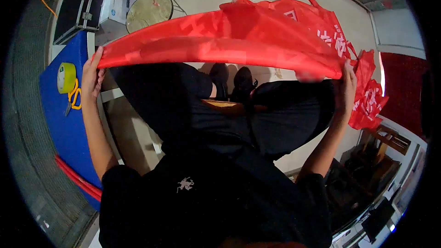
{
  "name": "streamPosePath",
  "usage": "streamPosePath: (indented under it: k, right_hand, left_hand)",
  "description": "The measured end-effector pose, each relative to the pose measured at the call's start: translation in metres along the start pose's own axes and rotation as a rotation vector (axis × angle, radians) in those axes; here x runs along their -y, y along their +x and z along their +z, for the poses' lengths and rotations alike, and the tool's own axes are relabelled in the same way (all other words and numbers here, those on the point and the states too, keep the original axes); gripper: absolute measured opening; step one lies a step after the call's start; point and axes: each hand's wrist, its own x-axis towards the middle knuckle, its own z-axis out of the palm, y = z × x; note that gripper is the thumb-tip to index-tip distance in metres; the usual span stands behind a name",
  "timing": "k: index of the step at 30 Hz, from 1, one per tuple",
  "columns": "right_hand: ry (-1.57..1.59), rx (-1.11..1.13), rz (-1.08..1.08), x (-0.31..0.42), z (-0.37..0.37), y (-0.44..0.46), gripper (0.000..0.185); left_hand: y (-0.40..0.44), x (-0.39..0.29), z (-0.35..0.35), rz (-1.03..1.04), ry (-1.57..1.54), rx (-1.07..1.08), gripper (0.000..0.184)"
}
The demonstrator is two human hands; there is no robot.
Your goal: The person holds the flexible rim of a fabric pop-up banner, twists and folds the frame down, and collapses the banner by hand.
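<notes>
A long red cloth (206, 48) with pale printed characters is stretched across the front of the body, above the knees. Its left end is pinched in my left hand (93, 71), beside the blue table edge. My right hand (347, 82) grips the cloth near its right part, and more of it hangs crumpled beyond that hand. A loop of the red material sticks up at the far side. The undersides of the fingers are partly hidden by the cloth.
On the blue table (69, 133) at left lie a yellow-green tape roll (66, 77), orange-handled scissors (73, 97) and red rolled strips (78, 177). A round stool (149, 11) and boxes (117, 0) stand beyond. Wooden furniture (388, 142) is at right.
</notes>
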Motion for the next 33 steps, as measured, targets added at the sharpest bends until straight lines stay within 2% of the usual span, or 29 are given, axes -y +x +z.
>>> streamPosePath:
  k: [1, 2, 4, 5, 6, 8, 10, 12, 16, 17, 19, 22, 23, 24, 25, 26, 28, 30, 32, 33]
  right_hand:
    - [-0.189, 0.117, 0.149, 0.004, 0.000, 0.004, 0.026]
    - [-0.381, 0.238, 0.296, 0.006, -0.003, 0.009, 0.020]
    - [-0.417, 0.306, 0.295, -0.008, -0.012, 0.013, 0.019]
    - [-0.268, 0.297, 0.087, -0.011, -0.008, 0.008, 0.018]
    - [-0.115, 0.287, -0.117, -0.012, -0.004, 0.003, 0.018]
    - [0.006, 0.248, -0.080, -0.007, 0.004, -0.004, 0.015]
    - [0.133, 0.194, -0.041, 0.000, 0.010, -0.008, 0.013]
    - [0.049, 0.112, 0.138, 0.009, 0.011, -0.009, 0.011]
    - [0.069, 0.130, 0.067, -0.002, 0.011, -0.001, 0.011]
    - [-0.004, 0.073, 0.027, -0.001, 0.018, -0.002, 0.011]
    - [-0.033, -0.006, -0.041, -0.005, 0.028, -0.003, 0.017]
    - [0.029, -0.084, 0.092, -0.004, 0.034, -0.003, 0.027]
    - [0.031, -0.085, 0.092, -0.007, 0.029, 0.001, 0.027]
    - [-0.003, 0.018, 0.213, -0.014, 0.019, 0.008, 0.030]
    - [-0.037, 0.123, 0.333, -0.017, 0.015, 0.011, 0.034]
    - [-0.037, 0.127, 0.334, -0.020, 0.013, 0.013, 0.034]
    - [-0.305, 0.225, 0.345, -0.020, 0.016, 0.013, 0.037]
    - [-0.348, 0.256, 0.328, -0.010, 0.020, 0.004, 0.034]
    - [-0.157, 0.217, -0.116, -0.022, 0.018, 0.003, 0.031]
    - [-0.014, 0.218, -0.034, -0.019, 0.012, -0.001, 0.025]
  left_hand:
    - [0.005, 0.005, 0.004, 0.177, -0.123, 0.030, 0.026]
    - [0.009, 0.007, 0.007, 0.175, -0.124, 0.032, 0.026]
    - [0.011, 0.008, 0.020, 0.318, -0.468, -0.214, 0.024]
    - [0.011, 0.006, 0.018, 0.256, -0.509, -0.208, 0.023]
    - [0.015, 0.011, 0.008, 0.252, -0.513, -0.214, 0.023]
    - [0.018, 0.013, -0.011, -0.003, -0.255, 0.104, 0.023]
    - [0.021, 0.017, -0.008, -0.001, -0.159, 0.081, 0.022]
    - [0.018, 0.022, -0.001, 0.251, -0.349, 0.002, 0.020]
    - [0.018, 0.027, -0.004, 0.336, -0.415, -0.038, 0.016]
    - [0.019, 0.030, -0.010, 0.352, -0.402, 0.056, 0.017]
    - [0.018, 0.032, -0.008, 0.339, -0.389, 0.032, 0.018]
    - [0.015, 0.029, -0.005, 0.322, -0.384, -0.030, 0.019]
    - [0.013, 0.027, -0.002, 0.312, -0.399, -0.064, 0.020]
    - [0.012, 0.026, 0.003, 0.312, -0.398, -0.063, 0.020]
    - [0.007, 0.020, 0.013, 0.321, -0.452, -0.155, 0.022]
    - [0.004, 0.017, 0.017, 0.328, -0.504, -0.251, 0.024]
    - [0.002, 0.017, 0.014, 0.322, -0.523, -0.202, 0.024]
    - [0.001, 0.017, 0.008, 0.315, -0.541, -0.151, 0.025]
    - [0.005, 0.017, -0.012, -0.056, -0.200, -0.023, 0.024]
    - [0.017, 0.023, -0.024, -0.197, -0.025, 0.008, 0.022]
